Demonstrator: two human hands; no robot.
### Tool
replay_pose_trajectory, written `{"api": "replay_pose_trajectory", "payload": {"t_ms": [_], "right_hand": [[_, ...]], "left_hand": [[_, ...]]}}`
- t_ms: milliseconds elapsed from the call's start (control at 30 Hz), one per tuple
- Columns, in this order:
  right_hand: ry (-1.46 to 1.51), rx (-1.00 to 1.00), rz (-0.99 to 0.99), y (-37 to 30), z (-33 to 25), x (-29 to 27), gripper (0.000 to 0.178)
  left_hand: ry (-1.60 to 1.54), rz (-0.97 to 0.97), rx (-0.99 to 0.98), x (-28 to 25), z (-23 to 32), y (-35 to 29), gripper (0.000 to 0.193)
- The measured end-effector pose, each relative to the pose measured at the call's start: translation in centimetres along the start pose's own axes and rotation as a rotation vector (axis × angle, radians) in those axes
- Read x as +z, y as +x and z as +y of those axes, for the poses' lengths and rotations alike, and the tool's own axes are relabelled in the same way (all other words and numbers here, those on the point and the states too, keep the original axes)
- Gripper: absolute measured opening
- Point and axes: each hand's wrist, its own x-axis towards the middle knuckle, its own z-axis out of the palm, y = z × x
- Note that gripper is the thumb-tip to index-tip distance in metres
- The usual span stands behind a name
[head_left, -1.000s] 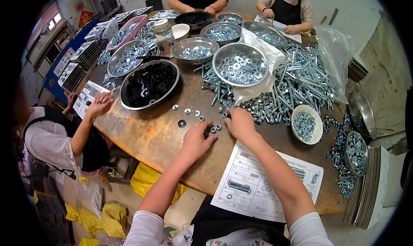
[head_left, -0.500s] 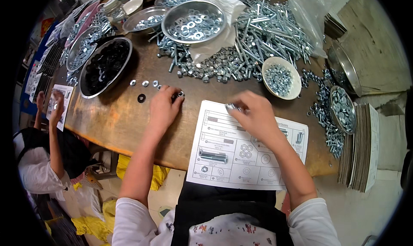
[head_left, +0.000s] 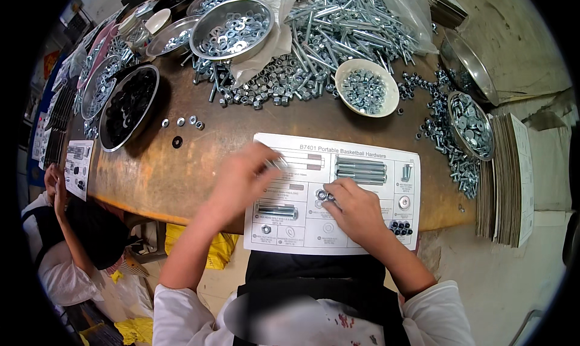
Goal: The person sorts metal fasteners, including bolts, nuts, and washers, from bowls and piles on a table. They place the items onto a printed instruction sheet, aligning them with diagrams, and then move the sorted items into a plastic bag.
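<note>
Near the lower centre of the frame, a white printed sheet (head_left: 368, 225) lies on the brown surface (head_left: 181, 164), its lower edge hanging over the rim. The right hand (head_left: 356, 210) rests on the sheet with fingers curled narrow over a few small nuts (head_left: 323, 195); whether it pinches one cannot be told. The left hand (head_left: 244, 180) is blurred over the sheet's left edge, fingers loosely spread, and anything in it is hidden. Long bolts (head_left: 360, 169) lie on the sheet above the right hand. At upper left a black bowl (head_left: 127, 107) holds dark parts; a white bowl (head_left: 367, 87) of nuts sits upper centre. Another person's arm (head_left: 60, 195) is cut off at lower left.
</note>
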Motion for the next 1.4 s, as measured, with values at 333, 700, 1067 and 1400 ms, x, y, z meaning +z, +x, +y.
{"api": "replay_pose_trajectory", "payload": {"t_ms": [333, 700, 1067, 1400], "right_hand": [[0.104, 0.157, -0.070, -2.9, 0.3, -1.1, 0.042], [0.054, 0.132, -0.025, -2.4, 0.6, 0.2, 0.042], [0.174, 0.303, 0.190, 0.8, 4.5, -7.4, 0.042], [0.107, 0.220, 0.333, 11.6, 11.5, -9.9, 0.030]], "left_hand": [[0.387, -0.251, 0.441, 7.4, 3.5, -3.1, 0.035], [0.288, -0.225, 0.335, 5.4, 3.1, -0.9, 0.056], [0.243, -0.026, 0.201, 3.3, 1.9, -0.7, 0.053], [-0.039, 0.367, -0.213, -0.6, -5.5, 0.6, 0.017]]}}
